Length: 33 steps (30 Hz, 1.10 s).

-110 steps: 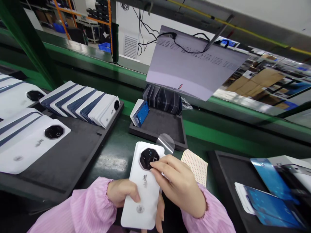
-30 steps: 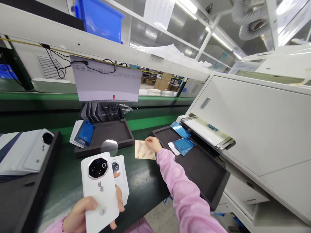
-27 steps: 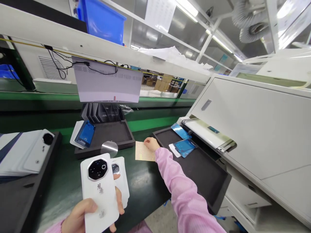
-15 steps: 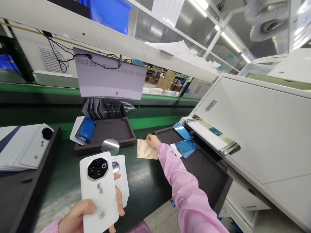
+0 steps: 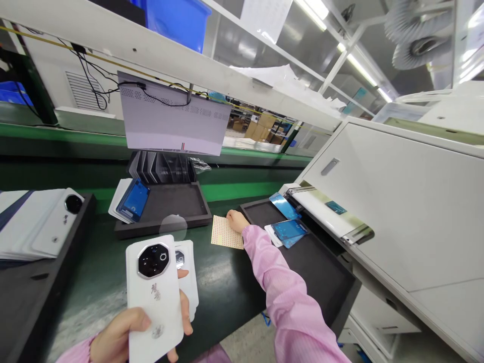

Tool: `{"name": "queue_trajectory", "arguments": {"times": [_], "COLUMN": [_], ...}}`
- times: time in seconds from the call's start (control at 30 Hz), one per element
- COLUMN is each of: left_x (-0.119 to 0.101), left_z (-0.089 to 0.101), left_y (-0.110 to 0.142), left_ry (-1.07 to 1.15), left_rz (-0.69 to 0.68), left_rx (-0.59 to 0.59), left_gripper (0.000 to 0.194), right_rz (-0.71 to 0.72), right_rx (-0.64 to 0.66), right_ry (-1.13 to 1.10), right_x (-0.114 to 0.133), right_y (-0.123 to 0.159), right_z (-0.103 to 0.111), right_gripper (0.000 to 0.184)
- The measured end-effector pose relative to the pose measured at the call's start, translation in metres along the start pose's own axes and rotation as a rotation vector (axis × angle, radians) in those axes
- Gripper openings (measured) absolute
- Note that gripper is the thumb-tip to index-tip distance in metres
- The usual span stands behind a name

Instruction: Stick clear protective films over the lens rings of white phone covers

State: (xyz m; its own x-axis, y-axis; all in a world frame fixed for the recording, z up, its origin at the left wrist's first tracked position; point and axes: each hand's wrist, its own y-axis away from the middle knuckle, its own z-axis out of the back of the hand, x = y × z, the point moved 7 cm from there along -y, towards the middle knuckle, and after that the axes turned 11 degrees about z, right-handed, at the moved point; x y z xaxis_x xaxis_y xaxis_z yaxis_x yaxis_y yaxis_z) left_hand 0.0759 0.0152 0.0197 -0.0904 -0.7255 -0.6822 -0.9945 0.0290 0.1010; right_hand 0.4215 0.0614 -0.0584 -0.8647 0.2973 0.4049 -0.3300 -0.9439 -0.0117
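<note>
Near the lower left, my left hand [image 5: 117, 333] grips a white phone back cover [image 5: 155, 302] upright, thumb across its front and fingers behind. The cover has a black octagonal camera window at the top and dark lettering below. Just behind it, partly hidden, more white phone back covers [image 5: 189, 282] lie on the bench. My right hand [image 5: 237, 221] is stretched out to a cream sticker sheet [image 5: 225, 234] with rows of tiny red dots. Its fingers are pinched together at the sheet's upper right part; whether a single sticker is between them cannot be seen.
A dark tray [image 5: 181, 222] at the back holds blue-filmed pieces [image 5: 134, 201] and black dividers. Another tray [image 5: 71, 272] on the left carries stacked white covers. Right of the sheet, a dark tray [image 5: 317, 297] bears blue-filmed parts [image 5: 290, 231], beside a white machine [image 5: 408, 201].
My right hand has left the cover's camera window and reached right to the sticker sheet, as the view turned right. Lately the sheet has shifted slightly under my fingers; my left hand keeps its hold.
</note>
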Motion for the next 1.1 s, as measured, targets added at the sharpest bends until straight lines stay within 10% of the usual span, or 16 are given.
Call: {"name": "queue_trajectory", "arguments": {"times": [1.1], "left_x": [0.010], "left_z": [0.002], "left_y": [-0.002], "left_ry": [0.061], "left_rz": [0.015], "left_rx": [0.029], "left_gripper": [0.079], "right_rz": [0.032], "right_rx": [-0.128], "right_ry": [-0.044], "right_x": [-0.009], "right_y": [0.002], "right_z": [-0.002], "right_gripper": [0.028]}}
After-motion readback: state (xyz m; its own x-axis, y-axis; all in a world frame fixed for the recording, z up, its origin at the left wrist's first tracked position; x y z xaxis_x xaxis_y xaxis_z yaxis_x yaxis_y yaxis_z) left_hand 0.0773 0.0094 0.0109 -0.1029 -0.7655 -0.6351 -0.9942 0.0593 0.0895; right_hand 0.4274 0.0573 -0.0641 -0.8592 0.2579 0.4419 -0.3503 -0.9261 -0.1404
